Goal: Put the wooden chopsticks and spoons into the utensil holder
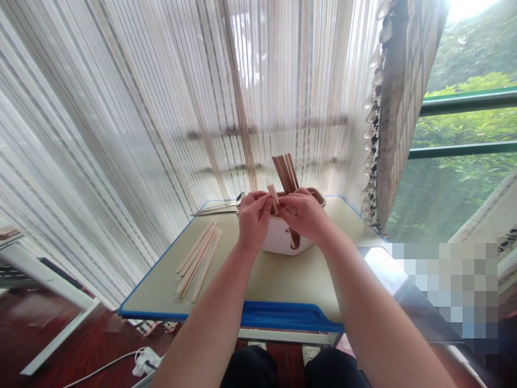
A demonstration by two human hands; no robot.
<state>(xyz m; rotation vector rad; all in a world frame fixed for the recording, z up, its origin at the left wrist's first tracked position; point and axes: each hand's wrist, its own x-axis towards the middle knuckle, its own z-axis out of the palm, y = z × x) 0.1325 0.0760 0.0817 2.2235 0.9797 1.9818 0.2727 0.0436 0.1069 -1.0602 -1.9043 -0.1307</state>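
Both my hands meet over a white box with a brown rim [278, 242], a utensil holder. Between their fingers stands a short showing length of pale wooden chopsticks [273, 195], tilted slightly. My left hand [255, 218] pinches them from the left, thumb and fingers closed. From the right, my right hand [304, 215] closes its fingers on the same chopsticks; their lower ends are hidden. Dark brown chopsticks [286, 172] rise from the holder behind my right hand. Left of my left arm, several pale chopsticks in clear wrappers [200, 258] lie on the table.
A metal spoon [239, 199] and another thin metal utensil [214, 213] lie near the table's back left edge. The beige table [278, 280] has a blue edge. Striped curtains [161, 97] hang behind it, and a dark glossy surface [420, 302] lies at right.
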